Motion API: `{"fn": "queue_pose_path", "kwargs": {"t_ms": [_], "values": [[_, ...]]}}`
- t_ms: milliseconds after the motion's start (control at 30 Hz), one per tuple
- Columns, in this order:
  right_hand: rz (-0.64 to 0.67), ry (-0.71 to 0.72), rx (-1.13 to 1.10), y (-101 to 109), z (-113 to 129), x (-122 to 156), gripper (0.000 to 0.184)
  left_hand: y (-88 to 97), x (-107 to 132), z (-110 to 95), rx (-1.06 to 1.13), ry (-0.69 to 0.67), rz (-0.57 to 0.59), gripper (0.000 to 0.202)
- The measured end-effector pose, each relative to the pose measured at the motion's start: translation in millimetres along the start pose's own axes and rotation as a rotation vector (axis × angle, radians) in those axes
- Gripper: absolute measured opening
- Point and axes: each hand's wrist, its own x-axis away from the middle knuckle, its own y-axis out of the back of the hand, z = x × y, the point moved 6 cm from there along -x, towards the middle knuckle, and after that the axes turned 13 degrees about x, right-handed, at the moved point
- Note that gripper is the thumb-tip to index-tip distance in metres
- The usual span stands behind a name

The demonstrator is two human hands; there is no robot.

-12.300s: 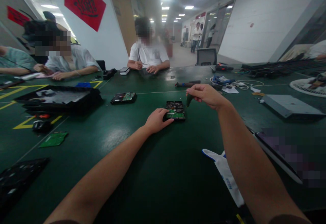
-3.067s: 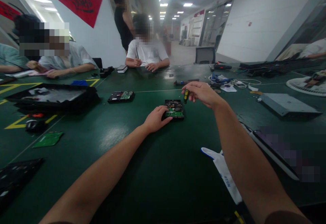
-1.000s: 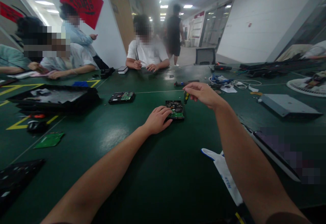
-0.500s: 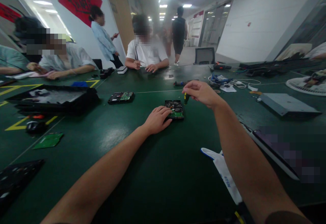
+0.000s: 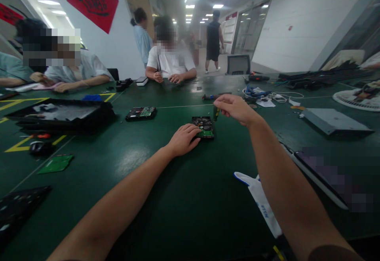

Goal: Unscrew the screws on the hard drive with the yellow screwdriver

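Observation:
A hard drive (image 5: 203, 126) lies circuit board up on the green table (image 5: 184, 197), straight ahead of me. My left hand (image 5: 182, 139) rests on its near left corner and presses it down, fingers curled over the edge. My right hand (image 5: 234, 108) hovers just right of the drive, fingers pinched round the top of a small screwdriver (image 5: 215, 113) with a dark and yellow handle. The screwdriver stands upright with its tip at the drive's far right edge.
A second hard drive (image 5: 141, 113) lies to the left, beyond it a black tray (image 5: 59, 114). A green board (image 5: 56, 163), a white glove (image 5: 261, 203), a grey box (image 5: 334, 121) and cables (image 5: 267, 94) lie around. People sit across the table; others walk behind.
My hands and the drive have stayed almost still; the screwdriver has turned slightly in my right fingers. Two people in the background have walked further down the corridor.

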Motion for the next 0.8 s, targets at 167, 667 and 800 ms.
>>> {"fn": "queue_pose_path", "kwargs": {"t_ms": [167,667,800], "values": [[0.008,-0.032,-0.042,-2.2,-0.8,0.1,0.018,0.1,0.3,-0.2,-0.004,-0.014,-0.012,0.037],[-0.006,-0.021,-0.004,-0.5,-1.0,-1.0,0.016,0.0,0.8,4.0,-0.003,0.009,-0.032,0.034],[-0.001,-0.017,-0.016,-1.5,1.1,0.1,0.014,-0.9,0.7,4.3,-0.009,0.004,-0.037,0.035]]}}
